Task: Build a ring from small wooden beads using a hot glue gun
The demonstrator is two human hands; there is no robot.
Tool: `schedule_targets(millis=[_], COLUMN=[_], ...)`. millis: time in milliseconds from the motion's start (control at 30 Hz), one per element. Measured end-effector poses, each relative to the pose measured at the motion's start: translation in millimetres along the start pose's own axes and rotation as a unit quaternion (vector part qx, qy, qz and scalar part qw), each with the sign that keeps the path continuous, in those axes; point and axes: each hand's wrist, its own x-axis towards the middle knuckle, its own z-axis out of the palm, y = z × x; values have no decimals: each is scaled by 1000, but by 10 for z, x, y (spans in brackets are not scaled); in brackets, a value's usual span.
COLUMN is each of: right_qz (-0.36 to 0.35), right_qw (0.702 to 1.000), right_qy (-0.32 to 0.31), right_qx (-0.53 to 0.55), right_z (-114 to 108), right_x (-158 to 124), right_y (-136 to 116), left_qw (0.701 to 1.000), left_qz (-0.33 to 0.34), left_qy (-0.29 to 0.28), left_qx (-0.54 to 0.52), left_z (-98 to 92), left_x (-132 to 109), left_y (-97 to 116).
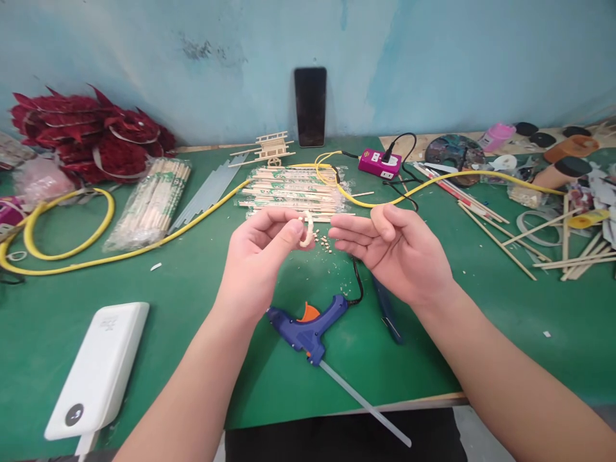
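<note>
Between the thumb and fingers of my left hand (pixel 262 253) is a small pale ring (pixel 308 230) that looks built from short wooden bits. My right hand (pixel 394 250) is held palm up just right of it, fingers stretched out, with nothing visible in it. Small cut wood pieces (pixel 323 242) lie on the green table below and between the hands. Nearer to me rests a blue glue gun (pixel 308 328) with an orange trigger and a clear glue stick (pixel 366 403) sticking out of its back. A dark blue tool (pixel 387 311), partly hidden, lies under my right hand.
Bagged chopsticks (pixel 293 189) lie beyond my hands, with a small wooden cart model (pixel 273 149) behind. A phone (pixel 310 108) leans on the wall. A yellow cable (pixel 192 237) crosses the table (pixel 192 333) near a purple power strip (pixel 379 163). A white power bank (pixel 99 369) sits front left.
</note>
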Motion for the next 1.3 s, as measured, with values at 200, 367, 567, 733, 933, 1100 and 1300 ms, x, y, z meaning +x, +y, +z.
schedule_targets(millis=[200, 367, 567, 733, 933, 1100, 1300], right_qz=[-9, -21, -40, -43, -38, -33, -40], right_qw=[997, 993, 993, 998, 998, 998, 997], right_qy=[-71, -115, -105, -29, 0, -3, -11], right_qx=[-18, -21, -42, -36, -58, -56, -64], right_z=[120, 145, 128, 110, 137, 146, 124], right_x=[-123, -170, -190, -151, -151, -154, -161], right_y=[-29, -62, -50, -25, -40, -39, 1], left_qw=[996, 987, 985, 987, 991, 991, 990], left_qz=[-5, -5, 5, 18, -7, -16, -28], left_qy=[-71, -126, -145, -141, -124, -124, -131], left_qx=[-51, -104, -94, -68, -57, -53, -51], left_z=[0, 16, 9, 9, 35, 46, 43], left_x=[-32, -52, -81, -89, -98, -91, -89], left_y=[18, 53, 61, 31, 59, 66, 39])
